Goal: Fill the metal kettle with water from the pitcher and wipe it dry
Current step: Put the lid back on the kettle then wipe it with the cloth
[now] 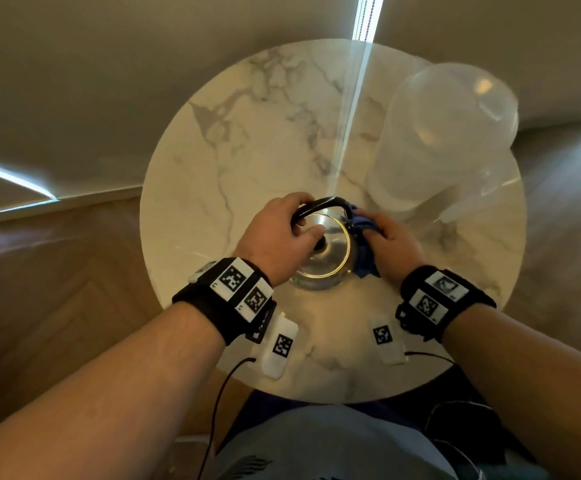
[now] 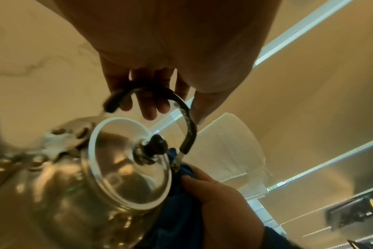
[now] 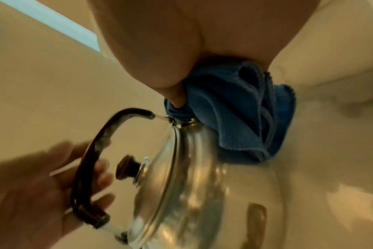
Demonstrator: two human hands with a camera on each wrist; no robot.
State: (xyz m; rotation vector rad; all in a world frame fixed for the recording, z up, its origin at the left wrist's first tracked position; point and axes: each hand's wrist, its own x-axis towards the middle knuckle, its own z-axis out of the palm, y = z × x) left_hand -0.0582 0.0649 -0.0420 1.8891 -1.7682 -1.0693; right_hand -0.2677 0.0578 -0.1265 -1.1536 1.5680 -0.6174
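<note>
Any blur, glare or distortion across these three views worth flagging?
Head view: wide-angle bending, a bright light streak across the marble table, pitcher soft. Left wrist view: kettle body smeared, lid sharper. Right wrist view: left hand blurred, blue cloth crisp.

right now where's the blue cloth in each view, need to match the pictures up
Head view: the blue cloth is just right of centre, between the kettle and the right hand.
Left wrist view: cloth at lower centre, right of the lid.
Right wrist view: cloth at upper centre-right, bunched under the hand.
Shared landmark: the kettle's black handle, beside the cloth in all three.
</note>
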